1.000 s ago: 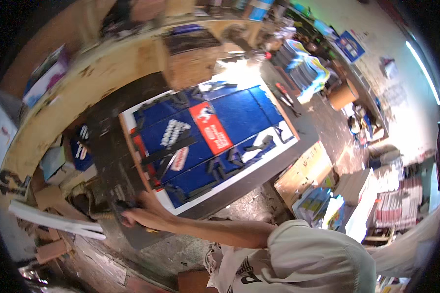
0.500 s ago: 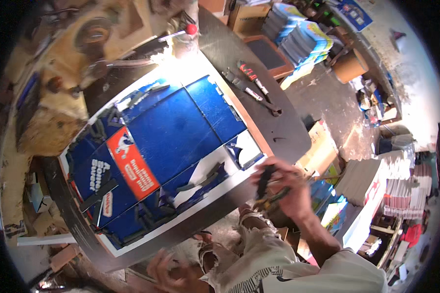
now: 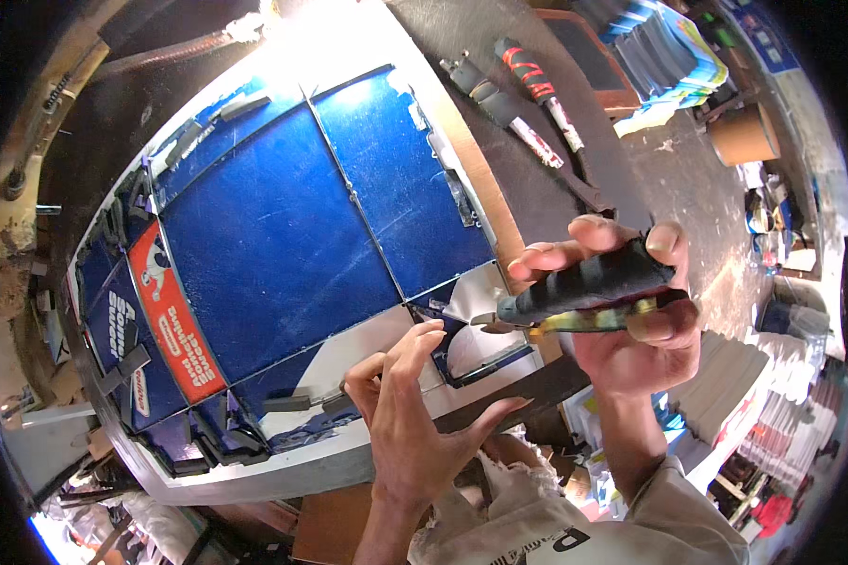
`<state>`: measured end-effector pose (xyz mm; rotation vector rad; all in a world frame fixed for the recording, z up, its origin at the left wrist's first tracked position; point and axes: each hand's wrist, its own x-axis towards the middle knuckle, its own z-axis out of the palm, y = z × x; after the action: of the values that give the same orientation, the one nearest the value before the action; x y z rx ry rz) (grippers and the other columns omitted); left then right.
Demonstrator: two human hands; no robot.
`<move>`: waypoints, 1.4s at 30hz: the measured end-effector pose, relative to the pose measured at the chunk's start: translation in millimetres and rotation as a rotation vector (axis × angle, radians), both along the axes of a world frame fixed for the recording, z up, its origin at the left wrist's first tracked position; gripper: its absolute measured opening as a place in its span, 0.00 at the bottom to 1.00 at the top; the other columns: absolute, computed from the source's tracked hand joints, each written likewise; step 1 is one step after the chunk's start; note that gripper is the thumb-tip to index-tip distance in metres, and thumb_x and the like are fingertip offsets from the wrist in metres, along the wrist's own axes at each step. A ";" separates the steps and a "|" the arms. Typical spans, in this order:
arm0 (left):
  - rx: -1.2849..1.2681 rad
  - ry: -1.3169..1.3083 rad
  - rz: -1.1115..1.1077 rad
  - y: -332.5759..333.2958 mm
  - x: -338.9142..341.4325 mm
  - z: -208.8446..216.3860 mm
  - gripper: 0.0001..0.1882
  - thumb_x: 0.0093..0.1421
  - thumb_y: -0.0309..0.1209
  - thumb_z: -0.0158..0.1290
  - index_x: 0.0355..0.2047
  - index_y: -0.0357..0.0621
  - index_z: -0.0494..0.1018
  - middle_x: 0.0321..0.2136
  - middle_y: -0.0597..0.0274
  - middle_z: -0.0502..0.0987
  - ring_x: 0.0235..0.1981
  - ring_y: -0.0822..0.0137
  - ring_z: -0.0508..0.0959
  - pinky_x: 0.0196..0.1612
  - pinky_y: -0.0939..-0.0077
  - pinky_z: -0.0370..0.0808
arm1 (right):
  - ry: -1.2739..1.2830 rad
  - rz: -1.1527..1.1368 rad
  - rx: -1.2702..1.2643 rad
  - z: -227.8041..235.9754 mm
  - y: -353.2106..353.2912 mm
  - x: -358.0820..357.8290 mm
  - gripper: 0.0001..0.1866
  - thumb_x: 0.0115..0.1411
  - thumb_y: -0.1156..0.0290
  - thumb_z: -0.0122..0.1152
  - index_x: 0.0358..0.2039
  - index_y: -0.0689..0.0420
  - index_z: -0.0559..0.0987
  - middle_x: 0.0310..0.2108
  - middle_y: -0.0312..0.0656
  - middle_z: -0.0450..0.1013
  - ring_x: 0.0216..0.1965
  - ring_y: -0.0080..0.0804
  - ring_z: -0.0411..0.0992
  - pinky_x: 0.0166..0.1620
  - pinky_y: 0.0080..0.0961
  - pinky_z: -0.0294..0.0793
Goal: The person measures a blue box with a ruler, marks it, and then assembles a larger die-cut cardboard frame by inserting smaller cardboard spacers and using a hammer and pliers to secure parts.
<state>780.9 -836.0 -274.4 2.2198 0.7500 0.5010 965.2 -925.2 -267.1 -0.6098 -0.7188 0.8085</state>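
The right hand (image 3: 631, 320) grips a pair of pliers (image 3: 584, 292), fingers wrapped around the taped handles, the long axis lying nearly level with the nose pointing left. The nose sits just beside the left hand (image 3: 415, 414), whose fingers are spread apart, empty, fingertips at the torn white corner of the blue panel (image 3: 273, 235) on the worktop (image 3: 537, 188).

Single head-worn fisheye view, steeply downward, close above the large blue printed sheet (image 3: 283, 235) on the dark workbench (image 3: 537, 188); edges curve.
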 end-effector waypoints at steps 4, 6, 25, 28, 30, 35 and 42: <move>-0.015 0.034 -0.003 -5.8 0.8 -7.7 0.47 0.31 0.43 0.77 0.53 0.47 0.66 0.47 0.61 0.76 0.48 0.58 0.70 0.53 0.62 0.64 | 0.005 0.080 0.005 -4.6 5.5 3.2 0.20 0.56 0.70 0.58 0.50 0.45 0.70 0.60 0.55 0.64 0.56 0.66 0.66 0.58 0.67 0.64; -0.052 0.030 -0.021 -7.6 -2.8 -10.1 0.46 0.36 0.37 0.76 0.55 0.45 0.64 0.49 0.63 0.75 0.47 0.59 0.68 0.54 0.62 0.59 | -0.029 0.119 -0.008 -5.6 7.4 5.8 0.17 0.57 0.70 0.58 0.48 0.46 0.70 0.61 0.55 0.63 0.57 0.66 0.66 0.58 0.66 0.64; -0.040 -0.005 0.014 -10.4 -2.6 -15.8 0.47 0.38 0.36 0.76 0.56 0.46 0.61 0.50 0.66 0.74 0.48 0.62 0.66 0.54 0.61 0.56 | -0.293 0.250 0.068 -0.4 24.6 18.9 0.02 0.65 0.69 0.57 0.37 0.47 0.74 0.34 0.43 0.71 0.31 0.36 0.73 0.32 0.35 0.73; -0.081 -0.030 0.028 -9.8 -2.0 -16.6 0.46 0.38 0.36 0.76 0.55 0.46 0.61 0.48 0.65 0.73 0.48 0.63 0.66 0.53 0.62 0.56 | -0.270 0.267 0.082 -1.8 25.9 20.3 0.02 0.65 0.69 0.57 0.35 0.47 0.73 0.32 0.43 0.71 0.28 0.35 0.72 0.30 0.34 0.73; -0.135 -0.066 0.041 -11.0 -2.2 -20.1 0.46 0.38 0.36 0.76 0.55 0.45 0.61 0.48 0.65 0.73 0.48 0.64 0.66 0.53 0.62 0.56 | -0.253 0.279 0.088 -1.6 26.2 19.4 0.02 0.65 0.69 0.57 0.34 0.48 0.73 0.30 0.43 0.71 0.27 0.35 0.72 0.29 0.34 0.72; -0.054 -0.005 0.033 -8.3 -0.1 -13.7 0.48 0.35 0.31 0.76 0.55 0.44 0.61 0.46 0.59 0.72 0.47 0.63 0.72 0.53 0.65 0.65 | -0.236 0.303 0.090 -1.8 26.4 22.3 0.04 0.65 0.68 0.57 0.32 0.49 0.72 0.27 0.43 0.72 0.24 0.34 0.72 0.26 0.33 0.72; -0.136 0.018 0.022 -8.7 -2.4 -10.9 0.49 0.38 0.35 0.75 0.57 0.44 0.58 0.50 0.65 0.74 0.50 0.63 0.66 0.55 0.64 0.56 | -0.311 0.292 0.105 5.2 32.4 20.3 0.03 0.65 0.68 0.56 0.35 0.50 0.71 0.29 0.45 0.71 0.27 0.37 0.71 0.29 0.35 0.72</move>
<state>778.4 -844.7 -285.4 2.0941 0.7946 0.4287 985.5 -892.8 -261.9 -0.5483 -1.1471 0.9483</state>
